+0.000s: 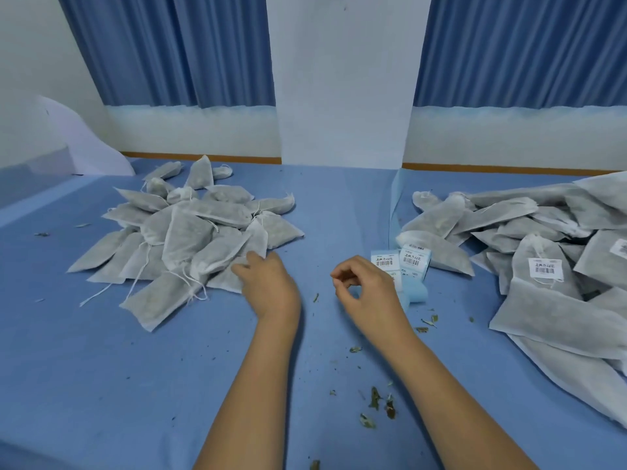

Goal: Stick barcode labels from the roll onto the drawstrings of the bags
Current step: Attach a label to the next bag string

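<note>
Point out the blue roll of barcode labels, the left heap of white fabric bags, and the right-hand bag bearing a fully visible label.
blue roll of barcode labels (414,293), head view, on its coil.
left heap of white fabric bags (190,239), head view, on a top bag.
labelled bag (539,249), head view, on fabric above the label.

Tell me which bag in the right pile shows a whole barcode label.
The bag near that pile's middle, its white label facing up just below the gathered neck. A second bag at the picture's right edge shows only part of one.
</note>
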A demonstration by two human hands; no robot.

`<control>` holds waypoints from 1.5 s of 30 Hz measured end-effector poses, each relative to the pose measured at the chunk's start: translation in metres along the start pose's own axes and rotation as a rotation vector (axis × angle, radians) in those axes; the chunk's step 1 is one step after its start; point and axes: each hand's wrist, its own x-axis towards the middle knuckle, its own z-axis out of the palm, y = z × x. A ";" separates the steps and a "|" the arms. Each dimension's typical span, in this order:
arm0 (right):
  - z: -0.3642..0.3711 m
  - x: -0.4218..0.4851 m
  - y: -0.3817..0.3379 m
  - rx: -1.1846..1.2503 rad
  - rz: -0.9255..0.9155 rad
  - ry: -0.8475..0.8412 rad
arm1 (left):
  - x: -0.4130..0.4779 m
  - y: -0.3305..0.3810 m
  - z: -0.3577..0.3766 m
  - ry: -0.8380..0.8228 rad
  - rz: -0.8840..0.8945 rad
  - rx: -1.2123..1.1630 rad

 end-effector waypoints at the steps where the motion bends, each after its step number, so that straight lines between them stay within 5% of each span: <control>1: 0.002 -0.001 0.000 -0.018 0.013 -0.018 | -0.005 0.003 -0.001 0.008 0.028 -0.080; 7: 0.007 -0.004 0.009 -0.375 0.051 -0.084 | -0.021 0.022 -0.012 0.048 0.045 -0.670; 11: 0.007 0.001 0.006 -0.381 0.029 0.008 | -0.026 0.028 -0.017 -0.023 0.061 -0.840; 21: -0.011 0.002 -0.002 -0.024 0.180 0.204 | -0.022 0.020 -0.015 -0.155 0.727 -0.707; 28: -0.020 0.004 -0.008 -0.020 0.121 0.225 | -0.023 0.018 -0.012 -0.257 0.616 -0.851; 31: -0.028 0.005 -0.008 0.003 0.080 0.237 | -0.027 0.021 -0.012 -0.129 0.580 -0.883; 34: -0.035 0.007 -0.005 -0.308 -0.077 0.334 | -0.029 0.021 -0.013 -0.020 0.603 -0.882; 38: -0.044 0.009 0.003 -0.524 -0.116 0.419 | -0.027 0.017 -0.016 -0.085 0.631 -0.887; 45: -0.050 0.012 0.015 -0.496 -0.032 0.520 | -0.032 0.019 -0.023 -0.307 0.618 -0.842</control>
